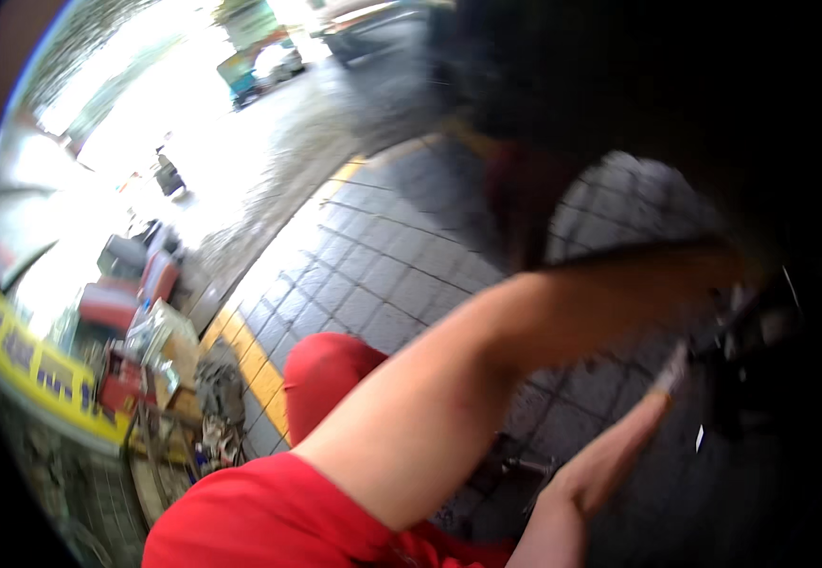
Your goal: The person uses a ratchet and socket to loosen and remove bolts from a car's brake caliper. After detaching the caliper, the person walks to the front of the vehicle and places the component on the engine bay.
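Two bare arms (458,379) reach right. The left hand (728,269), at 3 o'clock, and right hand (678,369), toward 4, blur into shadow near a dark metal part (747,331) just past 3; I cannot tell either grip. Open tiles (373,260) fill the centre, edged by a yellow strip (258,367) at 8; clutter (167,331) crowds 9.

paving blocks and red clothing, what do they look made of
The paving blocks look like concrete or stone, grey with a slick sheen where light glares. The red clothing looks like matte cloth, since it drapes softly; blur hides the weave.
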The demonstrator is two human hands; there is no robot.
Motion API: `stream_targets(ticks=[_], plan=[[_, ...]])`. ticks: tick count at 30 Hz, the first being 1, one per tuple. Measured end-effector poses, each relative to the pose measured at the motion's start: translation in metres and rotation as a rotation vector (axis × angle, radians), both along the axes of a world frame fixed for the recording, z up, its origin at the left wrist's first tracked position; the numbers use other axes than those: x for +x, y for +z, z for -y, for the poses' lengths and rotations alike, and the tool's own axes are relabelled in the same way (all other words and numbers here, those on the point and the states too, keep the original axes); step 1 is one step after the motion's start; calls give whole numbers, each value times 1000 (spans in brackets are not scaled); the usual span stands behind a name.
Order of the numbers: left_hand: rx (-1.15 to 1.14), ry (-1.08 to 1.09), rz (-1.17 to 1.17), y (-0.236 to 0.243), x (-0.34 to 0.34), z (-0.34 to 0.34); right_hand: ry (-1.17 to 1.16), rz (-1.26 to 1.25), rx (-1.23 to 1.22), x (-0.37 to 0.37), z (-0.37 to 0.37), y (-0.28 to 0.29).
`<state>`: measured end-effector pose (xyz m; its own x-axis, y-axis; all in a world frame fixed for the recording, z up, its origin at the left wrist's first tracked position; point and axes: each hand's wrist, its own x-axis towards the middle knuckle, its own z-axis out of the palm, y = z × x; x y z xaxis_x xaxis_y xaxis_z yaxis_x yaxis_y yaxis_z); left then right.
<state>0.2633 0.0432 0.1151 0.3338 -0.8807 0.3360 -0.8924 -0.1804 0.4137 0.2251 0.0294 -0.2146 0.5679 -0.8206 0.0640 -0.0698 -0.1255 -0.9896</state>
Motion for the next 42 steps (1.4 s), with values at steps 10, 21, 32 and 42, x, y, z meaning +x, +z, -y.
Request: stream_targets(ticks=[10,21,32,42], plan=[[63,99,276,-11,47,0,403,394,-101,40,-210,91],[49,58,-166,19,9,-19,-176,-281,-76,0,-8,8],[44,34,-6,-1,29,2,229,90,-506,42,-211,83],[-12,52,-277,7,26,-19,-144,-4,175,24,-44,45]])
